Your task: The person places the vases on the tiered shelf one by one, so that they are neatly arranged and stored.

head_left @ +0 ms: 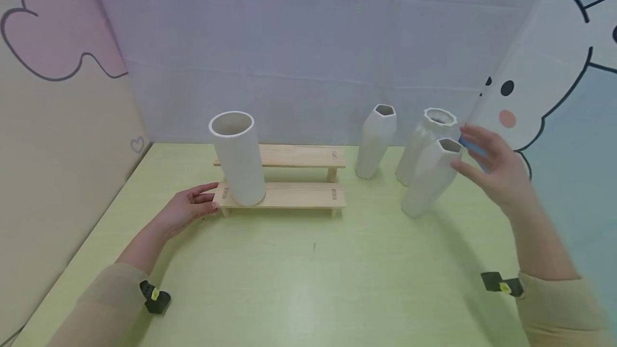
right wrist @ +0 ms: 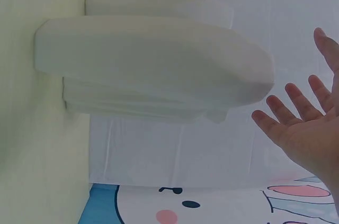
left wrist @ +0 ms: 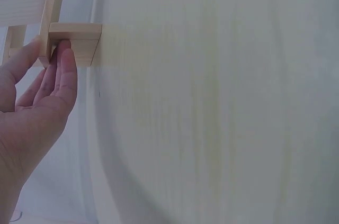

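Your left hand [head_left: 191,208] is pinching the end of the wooden rack [head_left: 301,195], thumb on top, fingers underneath. The round vase [head_left: 243,170] stands on the lower step, just right of that hand. Your right hand [head_left: 501,167] is spread wide, holding nothing, just off the mouth of the front faceted vase [head_left: 429,181]. Left of that hand, farther back: the frilly-rimmed vase [head_left: 417,146], then another faceted vase [head_left: 376,143].

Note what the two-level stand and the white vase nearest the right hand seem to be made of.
Stand: pale wood, apparently unvarnished and matte; faint grain and darker joint marks show on it. Vase: probably ceramic, matte; its even white facets show no sharp highlights, though plastic can't be ruled out.
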Demonstrator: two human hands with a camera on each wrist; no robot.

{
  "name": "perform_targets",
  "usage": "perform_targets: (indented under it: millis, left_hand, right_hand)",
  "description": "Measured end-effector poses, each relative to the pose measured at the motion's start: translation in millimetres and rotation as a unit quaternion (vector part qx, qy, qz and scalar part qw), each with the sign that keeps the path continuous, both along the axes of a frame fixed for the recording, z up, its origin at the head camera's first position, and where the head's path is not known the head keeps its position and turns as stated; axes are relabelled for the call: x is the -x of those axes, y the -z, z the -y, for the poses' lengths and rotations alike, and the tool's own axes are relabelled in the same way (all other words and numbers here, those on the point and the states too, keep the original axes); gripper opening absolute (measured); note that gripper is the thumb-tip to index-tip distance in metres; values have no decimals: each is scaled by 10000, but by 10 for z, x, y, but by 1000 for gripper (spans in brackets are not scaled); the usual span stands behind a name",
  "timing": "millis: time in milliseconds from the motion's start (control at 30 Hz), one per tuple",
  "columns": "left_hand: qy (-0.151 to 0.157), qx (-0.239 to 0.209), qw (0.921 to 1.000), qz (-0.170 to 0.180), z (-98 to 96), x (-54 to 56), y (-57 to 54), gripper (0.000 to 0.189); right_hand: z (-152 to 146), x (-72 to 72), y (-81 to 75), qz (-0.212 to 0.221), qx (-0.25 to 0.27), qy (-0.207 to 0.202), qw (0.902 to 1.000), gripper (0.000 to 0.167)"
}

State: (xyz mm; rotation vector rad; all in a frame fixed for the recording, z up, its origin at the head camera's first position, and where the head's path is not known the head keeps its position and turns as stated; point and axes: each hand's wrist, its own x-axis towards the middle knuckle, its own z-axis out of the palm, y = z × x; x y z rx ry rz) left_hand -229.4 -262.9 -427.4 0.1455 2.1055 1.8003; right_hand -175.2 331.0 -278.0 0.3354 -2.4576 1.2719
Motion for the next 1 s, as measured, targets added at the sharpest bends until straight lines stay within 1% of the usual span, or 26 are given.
perform_targets:
  millis: [200,300,400,467,533,600,733,833,1000]
  left_hand:
    - [0,64,10000,3,1,-16,-16,71]
    - [7,72,10000,-12,-6,-18,-22,71]
    - [28,87,9999,-40,-8,-16,-17,71]
    - [35,107,9999,-50,-6,-13,-11,71]
    - [26,99,9999,-49,-5,-16,-9,71]
    - [24,92,9999,-53,-6,-22,-15,71]
    - [-18,27,10000,-48,-21,-35,-26,70]
    - [-32,-9,10000,-57,-27,-41,-26,69]
    - [-26,-27,10000,-56,-33,-40,-24,69]
  right_hand:
    - [-109,124,212,163,118,352,9992,68]
    - [-141,180,293,318,488,420,9974,70]
    - [-159,227,366,490,655,493,9954,71]
    - [-162,252,408,634,600,590,9944,72]
    - [-159,267,441,817,308,750,9934,74]
    - [-152,277,469,996,226,846,9912,76]
    - [-136,291,519,1181,241,785,9896,79]
    - [-121,306,557,1111,302,670,9911,81]
    - [-110,324,590,1024,388,642,9919,82]
